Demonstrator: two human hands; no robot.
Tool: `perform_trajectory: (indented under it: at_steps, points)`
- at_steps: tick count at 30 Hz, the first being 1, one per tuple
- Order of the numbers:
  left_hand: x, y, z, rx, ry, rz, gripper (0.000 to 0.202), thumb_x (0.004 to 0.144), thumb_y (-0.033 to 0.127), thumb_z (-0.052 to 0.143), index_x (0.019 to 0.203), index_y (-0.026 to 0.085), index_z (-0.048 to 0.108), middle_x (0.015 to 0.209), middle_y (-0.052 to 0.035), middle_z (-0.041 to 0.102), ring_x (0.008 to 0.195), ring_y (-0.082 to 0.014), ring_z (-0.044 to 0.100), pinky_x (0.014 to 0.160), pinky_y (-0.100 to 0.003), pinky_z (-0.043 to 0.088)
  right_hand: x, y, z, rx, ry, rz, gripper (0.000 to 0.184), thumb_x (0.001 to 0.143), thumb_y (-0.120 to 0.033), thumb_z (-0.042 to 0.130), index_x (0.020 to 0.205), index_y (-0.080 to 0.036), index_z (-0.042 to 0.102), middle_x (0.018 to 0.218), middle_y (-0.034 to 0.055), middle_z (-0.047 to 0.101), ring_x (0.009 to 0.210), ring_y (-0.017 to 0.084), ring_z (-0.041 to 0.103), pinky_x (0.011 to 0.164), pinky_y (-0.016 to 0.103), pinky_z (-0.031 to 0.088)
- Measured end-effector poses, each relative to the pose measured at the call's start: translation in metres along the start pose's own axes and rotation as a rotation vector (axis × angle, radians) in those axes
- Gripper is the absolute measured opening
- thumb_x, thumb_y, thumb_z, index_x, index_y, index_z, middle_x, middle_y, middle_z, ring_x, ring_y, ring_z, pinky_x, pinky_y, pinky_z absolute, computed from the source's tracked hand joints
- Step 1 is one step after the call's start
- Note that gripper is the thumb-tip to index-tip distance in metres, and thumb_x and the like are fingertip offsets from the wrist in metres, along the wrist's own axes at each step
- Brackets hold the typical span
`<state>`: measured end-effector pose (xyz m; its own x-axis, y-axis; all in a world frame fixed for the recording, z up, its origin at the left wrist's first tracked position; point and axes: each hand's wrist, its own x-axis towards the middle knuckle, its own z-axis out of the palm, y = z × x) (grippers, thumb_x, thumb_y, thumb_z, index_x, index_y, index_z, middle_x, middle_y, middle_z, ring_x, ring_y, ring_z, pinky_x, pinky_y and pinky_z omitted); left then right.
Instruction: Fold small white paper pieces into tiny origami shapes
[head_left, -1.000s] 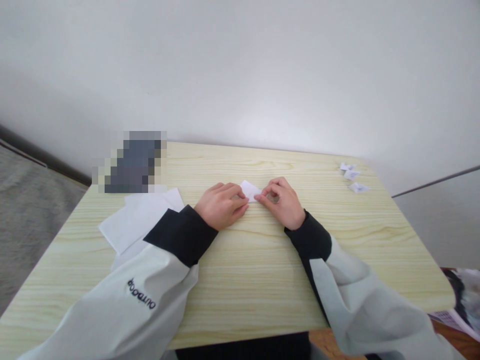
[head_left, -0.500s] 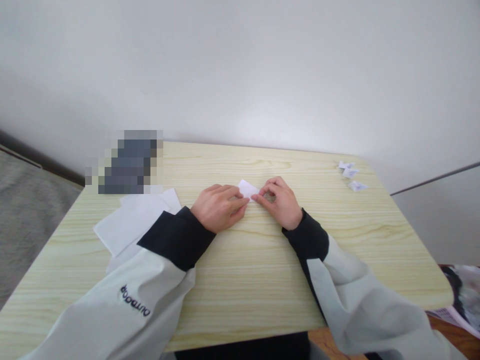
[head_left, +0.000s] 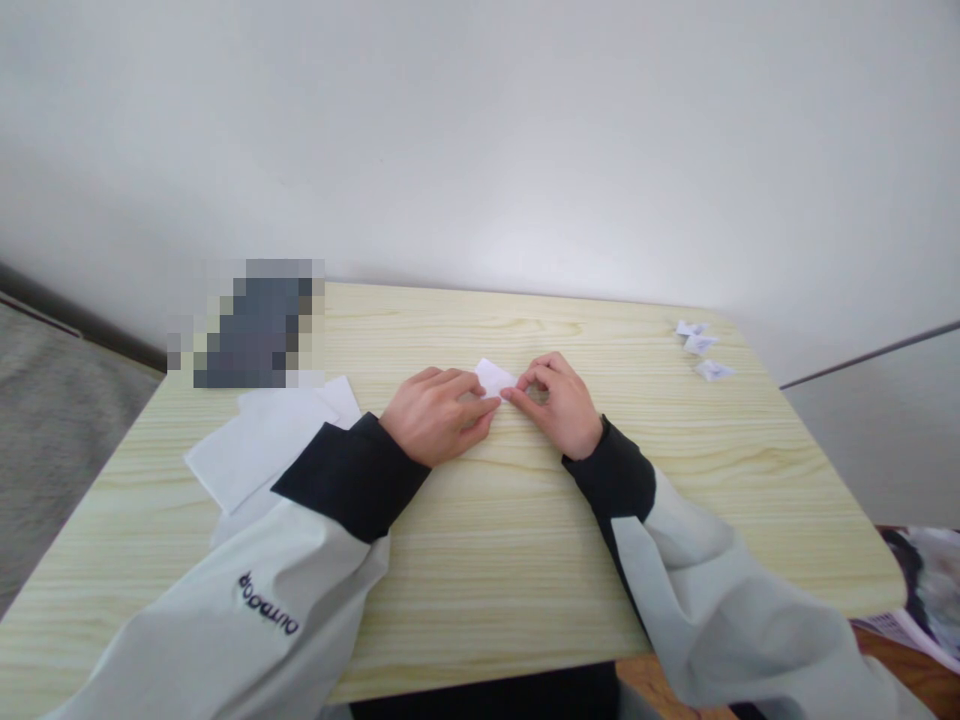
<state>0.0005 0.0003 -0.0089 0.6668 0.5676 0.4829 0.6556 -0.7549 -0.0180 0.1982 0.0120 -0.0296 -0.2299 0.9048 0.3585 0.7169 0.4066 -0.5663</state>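
Note:
A small folded piece of white paper lies at the middle of the wooden table, between my two hands. My left hand presses on its left and near edge, fingers close together. From the right, my right hand pinches the paper's near right corner between thumb and fingertips. The fingers cover part of the lower edge, so the folds there are hidden.
White paper sheets lie overlapping on the left, partly under my left sleeve. Behind them is a dark, pixelated object. Three small folded paper pieces stand at the table's far right. A white wall rises behind the table.
Almost nothing differs. Both hands keep their hold on the paper, and my fingertips have shifted only very slightly along its near edge.

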Motion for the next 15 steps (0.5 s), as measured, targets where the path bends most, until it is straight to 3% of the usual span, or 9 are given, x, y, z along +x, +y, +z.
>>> perform_trajectory:
  at_steps: [15]
  points:
    - [0.0055, 0.0062, -0.0043, 0.033, -0.083, -0.060, 0.022, 0.085, 0.031, 0.049, 0.084, 0.026, 0.070, 0.081, -0.0022, 0.065, 0.076, -0.0151, 0.060, 0.062, -0.027, 0.041, 0.0005, -0.0022, -0.0008, -0.013, -0.003, -0.011, 0.018, 0.077, -0.035, 0.063, 0.070, -0.019, 0.058, 0.082, 0.0039, 0.053, 0.073, 0.015, 0.052, 0.068, 0.030, 0.045]
